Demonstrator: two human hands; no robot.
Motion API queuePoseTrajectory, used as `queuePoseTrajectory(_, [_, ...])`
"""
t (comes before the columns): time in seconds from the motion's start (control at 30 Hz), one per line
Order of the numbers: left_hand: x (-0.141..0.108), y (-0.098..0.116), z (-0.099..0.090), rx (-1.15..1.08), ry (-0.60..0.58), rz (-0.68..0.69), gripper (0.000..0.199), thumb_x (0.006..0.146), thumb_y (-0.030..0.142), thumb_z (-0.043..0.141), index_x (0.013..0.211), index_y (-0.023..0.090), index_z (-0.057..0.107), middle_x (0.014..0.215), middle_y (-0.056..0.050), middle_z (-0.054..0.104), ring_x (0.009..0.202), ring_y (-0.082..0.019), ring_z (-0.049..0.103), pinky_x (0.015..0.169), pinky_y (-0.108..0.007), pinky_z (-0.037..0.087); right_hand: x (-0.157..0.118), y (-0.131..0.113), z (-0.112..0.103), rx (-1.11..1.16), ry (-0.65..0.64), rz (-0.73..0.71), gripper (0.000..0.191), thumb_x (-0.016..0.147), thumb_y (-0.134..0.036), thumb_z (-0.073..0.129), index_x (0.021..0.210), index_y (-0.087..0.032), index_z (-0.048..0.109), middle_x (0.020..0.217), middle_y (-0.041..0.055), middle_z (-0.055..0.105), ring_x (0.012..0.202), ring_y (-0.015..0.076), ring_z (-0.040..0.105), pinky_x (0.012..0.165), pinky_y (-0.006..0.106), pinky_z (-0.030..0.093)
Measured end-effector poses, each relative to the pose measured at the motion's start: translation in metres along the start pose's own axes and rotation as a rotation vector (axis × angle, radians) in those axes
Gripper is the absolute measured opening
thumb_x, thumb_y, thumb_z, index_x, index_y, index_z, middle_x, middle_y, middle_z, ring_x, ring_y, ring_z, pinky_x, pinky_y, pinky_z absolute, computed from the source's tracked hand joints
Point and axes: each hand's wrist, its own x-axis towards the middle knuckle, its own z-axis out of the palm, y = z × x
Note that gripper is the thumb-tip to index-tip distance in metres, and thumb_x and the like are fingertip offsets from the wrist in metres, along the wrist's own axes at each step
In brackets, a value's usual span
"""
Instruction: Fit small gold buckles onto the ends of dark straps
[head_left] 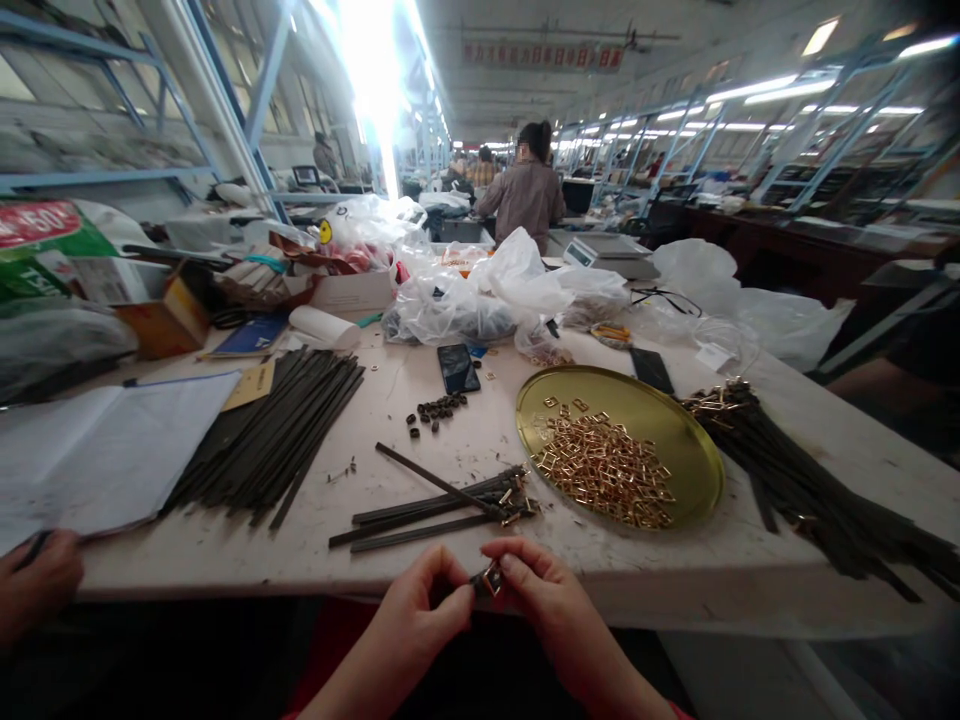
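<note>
Near the table's front edge, my left hand (pixel 420 605) pinches the end of a dark strap (pixel 478 579); the rest of that strap is hidden. My right hand (pixel 551 600) has its thumb and fingers closed on a small gold buckle (pixel 492 577) at the strap end. Just beyond my hands lie several dark straps (pixel 427 507) with gold buckles at their right ends. A round brass-coloured tray (pixel 694 450) to the right holds a heap of loose gold buckles (pixel 607 470). Small dark loops (pixel 439 408) are scattered mid-table.
Plain dark straps (pixel 292 430) are fanned out at left, beside an open notebook (pixel 112 440). Another person's hand (pixel 41 580) rests there. Buckled straps (pixel 817 490) pile at right. A phone (pixel 457 368), plastic bags (pixel 457 300) and a scale (pixel 611 257) stand farther back.
</note>
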Motion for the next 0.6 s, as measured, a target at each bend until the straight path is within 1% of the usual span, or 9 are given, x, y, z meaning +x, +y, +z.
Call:
queuePoseTrajectory(0.07, [-0.003,0.003,-0.002,-0.004,-0.014,0.002,0.014,0.071,0.028,0.051,0.066,0.017,0.043,0.059,0.005,0.048,0.055,-0.009,0.038,0.052,-0.021,0.03,-0.002,0.001,0.001,0.025,-0.048,0.005,0.029,0.075,-0.043,0.062,0.092,-0.019,0.061,0.066,-0.003,0.06,0.059,0.0094,0.052,0.061,0.023,0.04])
queuePoseTrajectory(0.1, [-0.005,0.004,-0.002,-0.01,-0.021,0.005,0.014,0.072,0.028,0.051,0.066,0.017,0.044,0.06,0.004,0.048,0.056,-0.009,0.039,0.053,-0.021,0.031,-0.004,0.0,0.003,-0.012,-0.077,-0.02,0.031,0.074,-0.042,0.063,0.094,-0.019,0.059,0.068,-0.0028,0.06,0.061,0.0096,0.052,0.061,0.023,0.04])
queuePoseTrajectory(0.17, [-0.008,0.007,-0.002,-0.019,-0.026,0.021,0.013,0.072,0.027,0.052,0.067,0.016,0.045,0.062,0.004,0.049,0.059,-0.009,0.041,0.055,-0.021,0.033,-0.009,-0.002,0.006,-0.151,-0.128,-0.091,0.032,0.073,-0.037,0.066,0.098,-0.02,0.056,0.074,-0.0027,0.06,0.066,0.0105,0.052,0.062,0.022,0.039])
queuePoseTrajectory(0.23, [-0.011,0.008,-0.002,-0.007,-0.019,0.036,0.011,0.07,0.024,0.052,0.067,0.016,0.045,0.062,0.004,0.048,0.06,-0.01,0.041,0.056,-0.021,0.033,-0.013,-0.003,0.01,-0.29,-0.161,-0.144,0.027,0.072,-0.031,0.066,0.094,-0.02,0.054,0.072,-0.0036,0.057,0.065,0.0106,0.05,0.059,0.022,0.037])
queuePoseTrajectory(0.33, [-0.015,0.008,0.001,0.063,0.001,0.047,0.008,0.069,0.022,0.051,0.067,0.016,0.046,0.061,0.004,0.047,0.058,-0.01,0.04,0.055,-0.021,0.033,-0.016,-0.002,0.014,-0.454,-0.134,-0.209,0.011,0.077,-0.026,0.057,0.084,-0.019,0.053,0.063,-0.0052,0.049,0.058,0.0101,0.045,0.052,0.022,0.033])
queuePoseTrajectory(0.43, [-0.019,0.01,0.004,0.155,0.052,0.062,0.006,0.069,0.02,0.05,0.066,0.016,0.047,0.061,0.003,0.048,0.059,-0.011,0.042,0.054,-0.022,0.033,-0.018,0.002,0.015,-0.607,-0.071,-0.311,0.005,0.079,-0.024,0.049,0.081,-0.019,0.05,0.065,-0.0043,0.048,0.06,0.0112,0.044,0.054,0.023,0.033])
queuePoseTrajectory(0.5, [-0.02,0.011,0.005,0.203,0.077,0.083,0.006,0.069,0.02,0.05,0.065,0.015,0.048,0.061,0.003,0.049,0.06,-0.011,0.044,0.055,-0.023,0.034,-0.02,0.004,0.015,-0.653,-0.069,-0.336,0.009,0.082,-0.027,0.045,0.08,-0.019,0.049,0.066,-0.0034,0.048,0.061,0.0119,0.044,0.056,0.024,0.034])
queuePoseTrajectory(0.57, [-0.021,0.01,0.003,0.189,0.037,0.105,0.008,0.071,0.022,0.051,0.068,0.015,0.051,0.064,0.002,0.053,0.063,-0.012,0.047,0.057,-0.023,0.035,-0.021,0.005,0.014,-0.65,-0.087,-0.311,0.016,0.084,-0.033,0.042,0.082,-0.019,0.048,0.066,-0.003,0.047,0.06,0.0121,0.043,0.055,0.025,0.034])
queuePoseTrajectory(0.6, [-0.022,0.009,0.001,0.144,-0.001,0.109,0.01,0.073,0.024,0.051,0.073,0.014,0.053,0.068,0.001,0.055,0.064,-0.012,0.048,0.058,-0.023,0.036,-0.021,0.004,0.012,-0.631,-0.091,-0.284,0.019,0.084,-0.037,0.04,0.084,-0.019,0.048,0.065,-0.0033,0.046,0.058,0.0121,0.043,0.054,0.025,0.033])
